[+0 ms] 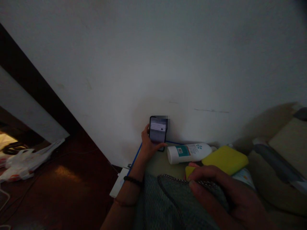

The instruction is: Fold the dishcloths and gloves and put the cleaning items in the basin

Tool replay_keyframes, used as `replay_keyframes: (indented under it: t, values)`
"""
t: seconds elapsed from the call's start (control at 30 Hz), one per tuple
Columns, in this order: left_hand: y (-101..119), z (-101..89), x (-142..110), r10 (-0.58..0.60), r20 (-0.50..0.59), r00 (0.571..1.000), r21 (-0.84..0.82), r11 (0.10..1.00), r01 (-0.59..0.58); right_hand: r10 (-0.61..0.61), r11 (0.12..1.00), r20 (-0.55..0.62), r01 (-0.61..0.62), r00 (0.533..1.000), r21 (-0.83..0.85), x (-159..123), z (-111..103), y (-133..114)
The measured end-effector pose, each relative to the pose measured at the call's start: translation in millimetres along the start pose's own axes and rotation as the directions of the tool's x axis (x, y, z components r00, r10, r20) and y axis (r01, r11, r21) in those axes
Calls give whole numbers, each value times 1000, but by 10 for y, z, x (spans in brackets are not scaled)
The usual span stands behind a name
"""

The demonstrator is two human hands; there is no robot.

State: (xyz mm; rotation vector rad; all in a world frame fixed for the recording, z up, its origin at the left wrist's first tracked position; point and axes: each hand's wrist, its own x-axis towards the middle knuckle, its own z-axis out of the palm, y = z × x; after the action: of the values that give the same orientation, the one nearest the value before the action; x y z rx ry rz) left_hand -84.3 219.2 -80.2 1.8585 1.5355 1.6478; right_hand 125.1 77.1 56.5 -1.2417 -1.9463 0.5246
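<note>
My left hand (149, 144) is closed round a smartphone (157, 131), thumb across its lower edge and fingers along its left side. The phone stands upright near the wall with its screen lit. At the lower right, my right hand (230, 195) pinches a black-and-white braided cord (171, 177) between thumb and forefinger. The cord loops over grey-green fabric (155, 201) below. Just beyond the right hand lie a white bottle (192, 152) on its side and a yellow object (226, 159), whose kind I cannot make out.
A pale wall (120, 64) rises directly ahead. At the left, white plastic bags (31, 159) and thin cables lie on the dark red floor (64, 185). A white box-like object (119, 182) sits beside my left forearm. Grey and beige items (275, 163) are piled at the right.
</note>
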Motion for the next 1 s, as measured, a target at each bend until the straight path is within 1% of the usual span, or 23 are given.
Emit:
replay_keyframes:
  t: [0.13,0.23,0.33,0.43,0.5,0.57,0.63,0.67,0.7,0.73,0.77,0.8,0.83,0.9,0.97,1.0]
  values:
    - [16,13,28,-57,-25,998,-35,998,56,-1,1000,-1,1,1000,13,14,12,-14]
    - [53,-5,74,-119,-78,990,-68,991,113,6,999,19,-7,1000,44,7,1,-56]
    - [129,-55,125,-153,-140,978,-92,986,141,17,998,27,-18,1000,63,-3,-20,-109]
    - [300,-119,184,-140,-182,973,-106,987,123,29,994,25,-31,999,104,6,-46,-152]
    - [505,-171,235,-108,-181,978,-128,988,85,27,987,-1,-27,1000,157,18,-88,-181]
    - [797,-241,276,-60,-120,991,-176,984,38,35,979,-74,-19,997,204,14,-170,-221]
    - [1160,-340,273,5,7,1000,-252,968,-3,43,975,-150,-9,988,222,-21,-294,-279]
    - [1356,-403,245,46,84,995,-297,955,-19,42,975,-185,0,982,224,-53,-367,-313]
    - [1552,-473,197,96,162,982,-341,940,-36,38,975,-213,10,976,221,-93,-443,-348]
    - [1742,-549,132,166,264,950,-395,917,-51,32,976,-239,22,971,217,-138,-519,-382]
    - [1921,-628,53,284,403,870,-476,877,-66,22,976,-257,35,966,214,-188,-590,-414]
    - [2083,-704,-34,351,471,809,-488,868,-93,13,976,-271,46,962,211,-238,-653,-443]
    - [2224,-774,-120,338,539,772,-415,904,-106,9,976,-275,51,961,210,-288,-709,-466]
    - [2443,-888,-267,275,554,786,-284,950,-132,20,976,-282,43,959,215,-379,-794,-497]
    - [2588,-958,-347,222,587,779,-248,965,-88,43,973,-283,24,958,229,-453,-853,-508]
    - [2641,-979,-359,201,611,766,-244,968,-60,50,972,-276,17,960,234,-483,-877,-505]
